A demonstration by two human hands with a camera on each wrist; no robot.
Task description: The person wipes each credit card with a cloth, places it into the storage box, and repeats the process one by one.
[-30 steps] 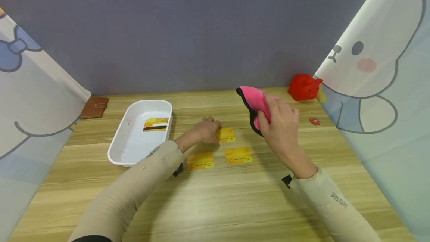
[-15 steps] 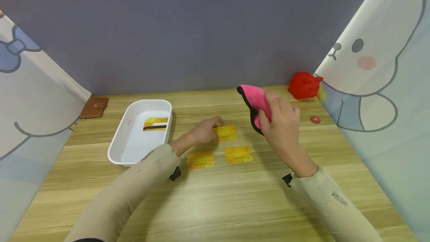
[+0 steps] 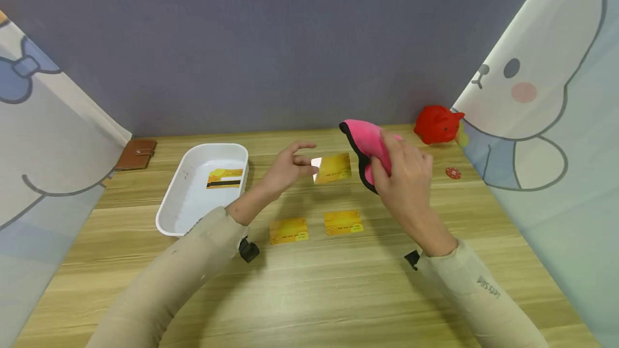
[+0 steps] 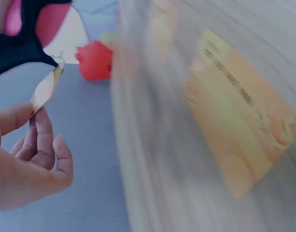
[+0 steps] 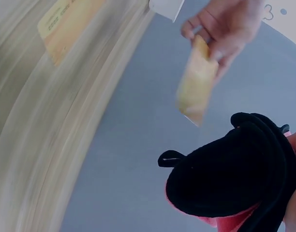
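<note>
My left hand (image 3: 282, 172) pinches a gold bank card (image 3: 335, 168) by its left edge, raised over the wooden table. In the left wrist view the thumb and fingertips meet at the end of that card (image 4: 45, 89). My right hand (image 3: 407, 182) grips a bunched pink cloth (image 3: 366, 139) with black edging, just right of the card. A small black loop and a dark hollow fold show on the cloth (image 5: 220, 179) in the right wrist view. Two similar cards lie face up nearer me, a left card (image 3: 288, 231) and a right card (image 3: 343, 222).
Left of the cards stands a white tray (image 3: 166, 205) with a card (image 3: 224, 179) inside, magnetic stripe showing. A brown wallet (image 3: 136, 154) lies at the back left. At the right are a red piggy bank (image 3: 437, 124) and a red poker chip (image 3: 453, 173). Fabric walls enclose the table.
My left hand has taken the farthest card off the table and lifted it up and towards the cloth. The right hand with the cloth has stayed nearly still.
</note>
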